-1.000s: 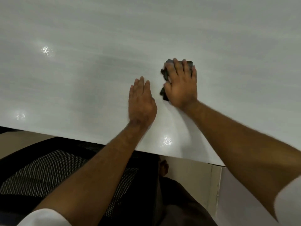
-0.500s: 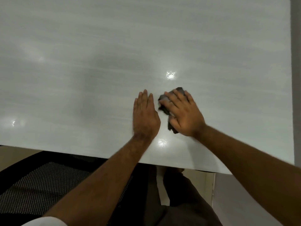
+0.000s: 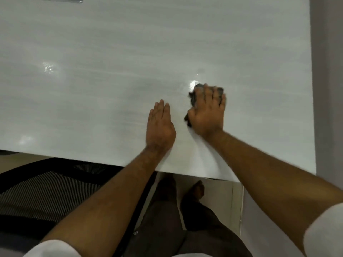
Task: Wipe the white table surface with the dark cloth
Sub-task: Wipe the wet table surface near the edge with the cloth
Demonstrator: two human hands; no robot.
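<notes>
Sliding rightward, the dark cloth point(image 3: 193, 98) stays pressed under spread fingers of the right hand point(image 3: 207, 116) while the flat, empty left hand point(image 3: 160, 127) braces on the white table point(image 3: 92, 71).

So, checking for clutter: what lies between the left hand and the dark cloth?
Nothing: bare white table separates left hand from dark cloth, head view.

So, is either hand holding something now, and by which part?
The right hand lies on top of the bunched dark cloth, pressing it to the white table; no grip shows. The left hand rests flat, holding nothing.
</notes>
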